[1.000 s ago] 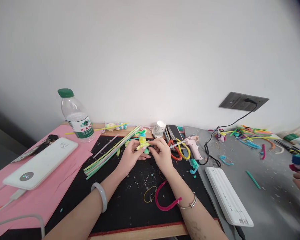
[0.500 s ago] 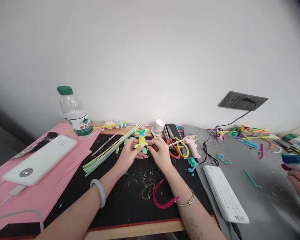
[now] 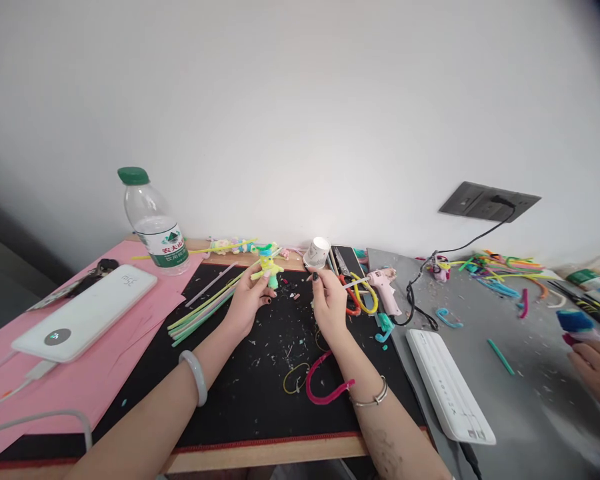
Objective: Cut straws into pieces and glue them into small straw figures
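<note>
My left hand [image 3: 247, 300] is closed on a small yellow-green pipe-cleaner figure [image 3: 269, 267] with a teal top, held upright above the black mat [image 3: 240, 407]. About a hand's width to the right, my right hand [image 3: 329, 301] hovers over the mat. Its fingers are loosely spread and nothing shows in them. Its fingertips are close to the red and yellow pipe-cleaner loops [image 3: 361, 299] and a thin white stick [image 3: 353, 285]. A bent magenta pipe cleaner [image 3: 325, 388] and a yellow ring [image 3: 293, 378] lie under my right forearm.
A bundle of long pale pipe cleaners [image 3: 205, 308] lies left of my hands. Around the desk are a water bottle [image 3: 153, 223], a white power bank [image 3: 87, 313] on pink paper [image 3: 95, 387], a paper cup [image 3: 317, 253], a pink glue gun [image 3: 383, 290] and a white keyboard [image 3: 447, 387]. Another person's hand [image 3: 597, 370] is at the right edge.
My right hand has let go of the figure and drawn right. My left hand has lifted the figure up and to the left. The other person's hand has shifted slightly.
</note>
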Motion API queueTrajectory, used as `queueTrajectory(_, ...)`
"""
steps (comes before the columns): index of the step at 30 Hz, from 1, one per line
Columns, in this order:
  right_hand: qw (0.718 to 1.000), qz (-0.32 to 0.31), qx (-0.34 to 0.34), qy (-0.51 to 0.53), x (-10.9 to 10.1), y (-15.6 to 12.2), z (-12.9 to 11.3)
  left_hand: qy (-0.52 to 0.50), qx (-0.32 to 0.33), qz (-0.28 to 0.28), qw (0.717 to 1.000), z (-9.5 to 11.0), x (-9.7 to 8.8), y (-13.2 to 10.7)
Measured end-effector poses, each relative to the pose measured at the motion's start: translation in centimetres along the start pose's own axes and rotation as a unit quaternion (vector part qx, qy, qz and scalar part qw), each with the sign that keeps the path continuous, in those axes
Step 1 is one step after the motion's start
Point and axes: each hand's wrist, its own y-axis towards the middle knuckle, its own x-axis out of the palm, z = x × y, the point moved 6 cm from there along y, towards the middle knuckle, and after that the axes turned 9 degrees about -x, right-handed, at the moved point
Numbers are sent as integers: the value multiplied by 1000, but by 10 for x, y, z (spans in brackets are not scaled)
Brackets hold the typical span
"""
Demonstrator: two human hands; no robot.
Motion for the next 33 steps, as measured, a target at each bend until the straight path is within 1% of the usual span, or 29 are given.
queueTrajectory(4,1000,11,9,-10,-3,-2,2,-62,-18,-20,998,3,-1,1)
queueTrajectory(7,1000,18,9,-2,-3,-3,2,-94,-36,-20,995,4,-2,1)
queueTrajectory(11,1000,24,-8,-4,-4,-2,-1,-108,-47,-10,993,5,-4,1)
queueTrajectory(15,999,26,-22,-33,-5,-1,-4,-112,-58,-30,991,5,-2,1)
queueTrajectory(20,997,2,-23,-69,-2,1,-4,-61,-53,-90,993,6,10,-5)
queueTrajectory(24,996,-22,-21,-83,1,2,-4,0,-61,-131,989,0,18,-11)
queueTrajectory(33,999,-2,3,-35,0,2,-1,48,-70,-159,984,-7,21,-10)
